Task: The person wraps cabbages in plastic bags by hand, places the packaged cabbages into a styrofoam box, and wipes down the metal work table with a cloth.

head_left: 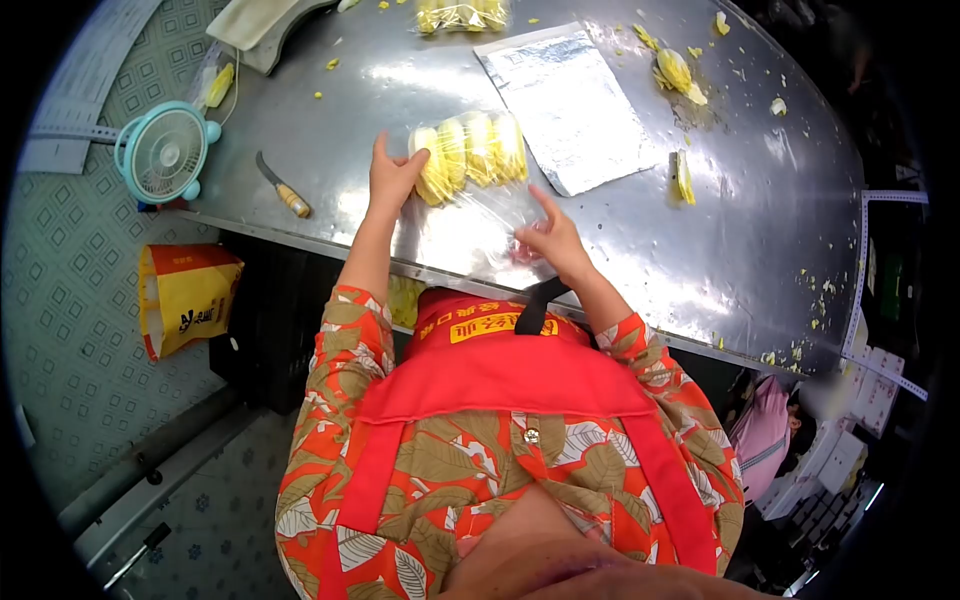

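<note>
A clear plastic bag (pixel 485 212) lies near the front edge of the metal table, with several yellow-green baby napa cabbages (pixel 482 148) side by side in its far part. At the bag's left side is my left hand (pixel 393 178), its thumb against the outermost cabbage and its index finger stretched away from the thumb. My right hand (pixel 558 243) is at the loose near end of the bag, index finger extended and the other fingers bent at the plastic. Exactly how those fingers grip the film is partly hidden.
A silver foil sheet (pixel 575 105) lies beyond the bag. Left are a curved knife (pixel 283 184) with a wooden handle and a small turquoise fan (pixel 166 152). Another cabbage pack (pixel 462 14) sits at the far edge. Loose cabbage pieces (pixel 676 72) lie right.
</note>
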`<state>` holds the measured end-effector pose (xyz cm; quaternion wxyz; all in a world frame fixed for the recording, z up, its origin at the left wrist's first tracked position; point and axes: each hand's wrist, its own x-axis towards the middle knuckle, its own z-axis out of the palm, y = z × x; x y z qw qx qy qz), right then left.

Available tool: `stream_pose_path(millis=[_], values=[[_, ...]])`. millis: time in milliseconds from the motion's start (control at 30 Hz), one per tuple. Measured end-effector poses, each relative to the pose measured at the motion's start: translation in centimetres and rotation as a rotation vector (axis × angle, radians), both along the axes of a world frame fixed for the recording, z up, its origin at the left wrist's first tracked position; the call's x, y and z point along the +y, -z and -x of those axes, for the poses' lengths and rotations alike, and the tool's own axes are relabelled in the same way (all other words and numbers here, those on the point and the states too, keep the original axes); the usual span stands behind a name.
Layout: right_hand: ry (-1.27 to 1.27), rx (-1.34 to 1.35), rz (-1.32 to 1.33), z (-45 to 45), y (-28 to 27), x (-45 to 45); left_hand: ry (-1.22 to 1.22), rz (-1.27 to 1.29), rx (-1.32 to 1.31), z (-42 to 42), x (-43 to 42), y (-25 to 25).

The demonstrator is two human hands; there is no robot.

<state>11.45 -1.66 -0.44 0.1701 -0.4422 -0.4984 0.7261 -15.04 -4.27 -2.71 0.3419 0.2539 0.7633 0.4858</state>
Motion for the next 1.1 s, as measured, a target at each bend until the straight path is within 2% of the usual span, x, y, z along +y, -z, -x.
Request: stream_pose_path(millis=[33, 100, 133, 167, 200, 233, 300, 333, 400, 433, 467, 500, 567, 667, 833, 967, 1033, 1100], values=[[-0.070, -0.102, -0.017, -0.9, 0.7, -0.5, -0.001, -0.004, 0.001, 0.1, -0.1, 0.1], [-0.362, -0.239, -0.039, -3.3, 0.6, 0.2, 0.021, 0.022, 0.276, 0.1, -0.1, 0.7], [-0.391, -0.291, 0.054, -4.1, -0.1, 0.6, 0.015, 0.023, 0.273, -0.3, -0.3, 1.0], [-0.458, -0.383, 0.040, -4.5, -1.3, 1.6, 0.024, -0.010, 0.435, -0.9, -0.5, 1.1], [-0.542, -0.491, -0.236, -4.5, -3.1, 2.8, 0.033, -0.053, 0.603, -1.2, -0.3, 1.0], [-0.614, -0.594, -0.524, -4.3, -4.7, 4.1, 0.030, -0.066, 0.613, -1.4, 0.0, 0.5], [-0.468, -0.460, -0.556, -3.3, -6.8, 6.6, 0.230, -0.020, 0.931, -1.6, 0.9, -0.6], [-0.361, -0.396, -0.798, -1.8, -8.1, 6.9, 0.283, -0.049, 0.943, -1.9, 1.2, -1.0], [-0.200, -0.171, -1.079, 3.1, -9.0, 7.6, 0.353, -0.034, 1.009, -2.4, 1.9, -1.4], [-0.142, -0.058, -1.095, 5.6, -8.2, 7.6, 0.425, -0.011, 1.067, -2.6, 2.2, -1.4], [-0.108, -0.115, -1.198, 7.8, -6.8, 7.3, 0.448, -0.009, 1.068, -2.9, 2.3, -1.3], [-0.195, -0.152, -1.375, 9.3, -4.1, 7.9, 0.442, -0.017, 1.071, -3.0, 2.4, -0.9], [-0.331, -0.367, -1.379, 10.5, -1.0, 7.8, 0.565, 0.045, 1.067, -3.0, 2.0, 0.1], [-0.431, -0.454, -1.425, 9.2, 2.0, 8.1, 0.560, -0.019, 1.047, -3.3, 1.3, 0.3], [-0.442, -0.458, -1.406, 9.0, 3.0, 8.5, 0.562, -0.044, 1.079, -3.2, 1.6, 0.5], [-0.443, -0.430, -1.433, 9.2, 3.6, 9.2, 0.582, 0.031, 1.110, -3.0, 1.9, 1.3], [-0.479, -0.426, -1.446, 9.0, 4.0, 9.5, 0.616, 0.049, 1.043, -2.5, 2.2, 1.6], [-0.465, -0.330, -1.334, 8.2, 3.0, 9.5, 0.559, -0.004, 0.908, -2.3, 2.0, 0.6]])
